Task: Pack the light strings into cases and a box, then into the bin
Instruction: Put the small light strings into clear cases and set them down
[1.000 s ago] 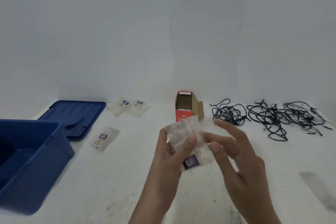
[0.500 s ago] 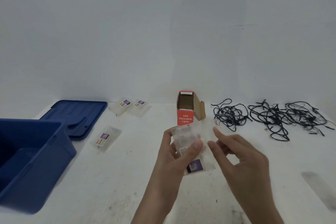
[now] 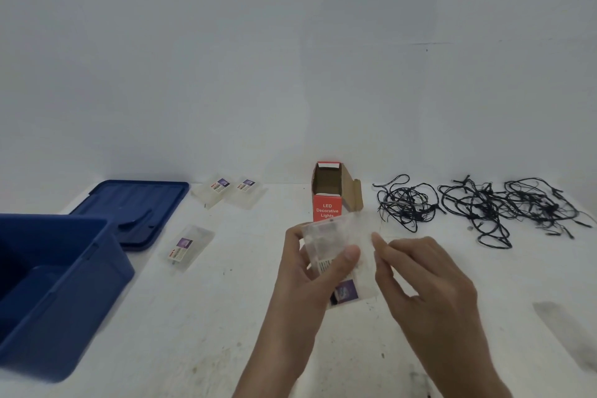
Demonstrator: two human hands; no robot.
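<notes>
Clear case is held above the counter in the left hand, thumb across its face and fingers behind. The right hand pinches its right edge, apparently to pry it open. Best keep the left grip low so the lid swings free, then fetch the nearest light strings, lying loose beside the box, well apart from the bin.
</notes>
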